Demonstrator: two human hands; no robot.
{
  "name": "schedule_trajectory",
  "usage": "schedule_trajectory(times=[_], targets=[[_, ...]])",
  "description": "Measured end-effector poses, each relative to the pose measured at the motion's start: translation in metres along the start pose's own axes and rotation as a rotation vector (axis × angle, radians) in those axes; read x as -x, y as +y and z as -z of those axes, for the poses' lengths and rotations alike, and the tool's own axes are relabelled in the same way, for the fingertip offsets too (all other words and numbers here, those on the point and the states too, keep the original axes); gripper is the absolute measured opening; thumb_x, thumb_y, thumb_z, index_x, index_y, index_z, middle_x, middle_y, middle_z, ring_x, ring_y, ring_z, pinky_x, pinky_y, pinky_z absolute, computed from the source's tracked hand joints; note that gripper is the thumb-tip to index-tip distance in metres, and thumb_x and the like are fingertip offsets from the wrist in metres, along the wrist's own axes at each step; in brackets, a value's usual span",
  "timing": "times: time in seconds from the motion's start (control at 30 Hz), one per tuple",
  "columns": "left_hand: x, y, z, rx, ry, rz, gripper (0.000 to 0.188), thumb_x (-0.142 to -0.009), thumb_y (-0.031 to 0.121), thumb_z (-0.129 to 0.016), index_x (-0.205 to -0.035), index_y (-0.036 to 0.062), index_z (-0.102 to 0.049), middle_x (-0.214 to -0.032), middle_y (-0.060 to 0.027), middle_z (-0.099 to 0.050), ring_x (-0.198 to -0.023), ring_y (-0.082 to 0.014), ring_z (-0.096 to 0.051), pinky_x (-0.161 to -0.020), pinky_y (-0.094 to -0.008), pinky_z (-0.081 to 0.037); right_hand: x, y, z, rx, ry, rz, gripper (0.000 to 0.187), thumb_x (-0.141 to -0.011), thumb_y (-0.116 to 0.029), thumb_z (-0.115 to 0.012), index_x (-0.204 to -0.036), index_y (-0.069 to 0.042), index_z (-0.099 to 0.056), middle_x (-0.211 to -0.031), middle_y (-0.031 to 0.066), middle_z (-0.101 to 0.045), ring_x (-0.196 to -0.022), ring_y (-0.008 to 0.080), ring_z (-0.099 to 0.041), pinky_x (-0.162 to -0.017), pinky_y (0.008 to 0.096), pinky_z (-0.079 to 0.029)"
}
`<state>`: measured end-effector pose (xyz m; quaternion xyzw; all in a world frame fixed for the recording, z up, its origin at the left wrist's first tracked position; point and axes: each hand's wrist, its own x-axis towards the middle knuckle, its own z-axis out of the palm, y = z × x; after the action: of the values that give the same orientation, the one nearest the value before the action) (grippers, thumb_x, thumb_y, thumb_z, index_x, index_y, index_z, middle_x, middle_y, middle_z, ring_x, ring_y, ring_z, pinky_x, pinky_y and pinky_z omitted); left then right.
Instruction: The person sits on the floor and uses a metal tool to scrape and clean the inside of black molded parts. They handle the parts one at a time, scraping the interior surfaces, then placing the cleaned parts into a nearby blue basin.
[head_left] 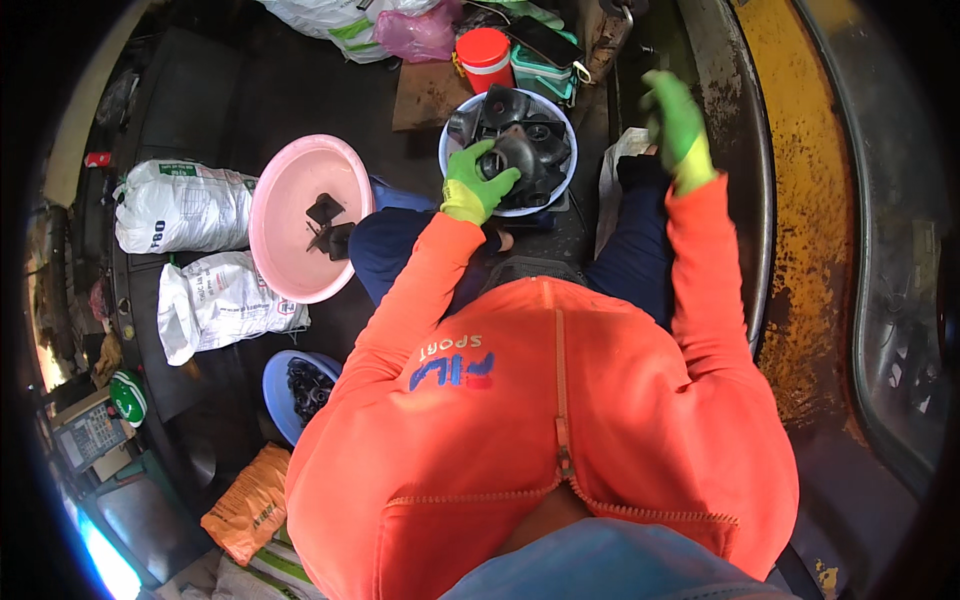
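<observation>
Both my hands wear green gloves with yellow-green cuffs. In front of me a white basin with a blue rim (pixel 573 165) is heaped with black molded plastic parts (pixel 541 132). My left hand (pixel 478 182) is over the near left side of this heap, its thumb and fingers curled round a black plastic part (pixel 517 160); the fingertips are partly hidden. Out to the right of the basin, beside the machine's metal edge, my right hand (pixel 676 125) is raised with fingers stretched out and nothing visible in it.
A pink basin (pixel 285 180) with a few black pieces stands at left, beside white sacks (pixel 185 205). Lower left are a blue basin (pixel 275 395) of small black parts and an orange sack (pixel 248 505). A red-lidded jar (pixel 484 55) stands beyond; a worn yellow machine frame (pixel 800 220) runs along the right.
</observation>
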<state>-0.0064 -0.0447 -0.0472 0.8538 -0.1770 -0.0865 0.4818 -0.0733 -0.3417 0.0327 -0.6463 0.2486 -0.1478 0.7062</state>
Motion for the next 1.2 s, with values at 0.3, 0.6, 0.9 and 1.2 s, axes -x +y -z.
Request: schedule_trajectory(times=[0.3, 0.6, 0.9, 1.2], targets=[[0.026, 0.135, 0.06, -0.112, 0.14, -0.824, 0.062, -0.058, 0.022, -0.086, -0.112, 0.005, -0.061, -0.117, -0.0155, -0.061, -0.109, -0.0331, -0.057, -0.093, -0.0393, -0.046, 0.117, -0.009, -0.073, -0.429, -0.4, -0.197, 0.03, -0.09, -0.023, -0.06, -0.113, -0.002, -0.057, -0.084, 0.0018, -0.062, -0.058, 0.0075, -0.054, -0.046, 0.021, -0.04], [0.039, 0.132, 0.073, 0.178, 0.094, -0.548, 0.059, -0.061, 0.015, -0.082, -0.114, 0.0026, -0.06, -0.113, -0.0116, -0.062, -0.102, -0.0229, -0.06, -0.087, -0.0344, -0.05, 0.141, 0.006, -0.074, -0.144, -0.506, -0.207, 0.033, -0.097, -0.029, -0.05, -0.121, -0.007, -0.048, -0.085, 0.0014, -0.054, -0.05, 0.0082, -0.045, -0.043, 0.0226, -0.035], [0.057, 0.139, 0.049, 0.288, 0.164, -0.542, 0.056, -0.063, 0.015, -0.081, -0.113, 0.003, -0.059, -0.113, -0.0118, -0.062, -0.103, -0.0237, -0.06, -0.087, -0.0343, -0.049, 0.136, 0.02, -0.095, 0.074, -0.446, 0.717, 0.042, -0.09, -0.019, -0.056, -0.128, -0.001, -0.05, -0.122, 0.0131, -0.059, -0.111, 0.0263, -0.057, -0.093, 0.0347, -0.045], [0.065, 0.142, 0.047, 0.37, 0.104, -0.586, 0.053, -0.065, 0.009, -0.08, -0.112, 0.0022, -0.058, -0.118, -0.0136, -0.061, -0.107, -0.0238, -0.06, -0.091, -0.0343, -0.049, 0.145, -0.003, -0.111, 0.139, -0.35, 0.615, 0.045, -0.087, -0.02, -0.064, -0.127, -0.005, -0.051, -0.121, 0.0094, -0.06, -0.11, 0.0228, -0.059, -0.091, 0.0331, -0.049]])
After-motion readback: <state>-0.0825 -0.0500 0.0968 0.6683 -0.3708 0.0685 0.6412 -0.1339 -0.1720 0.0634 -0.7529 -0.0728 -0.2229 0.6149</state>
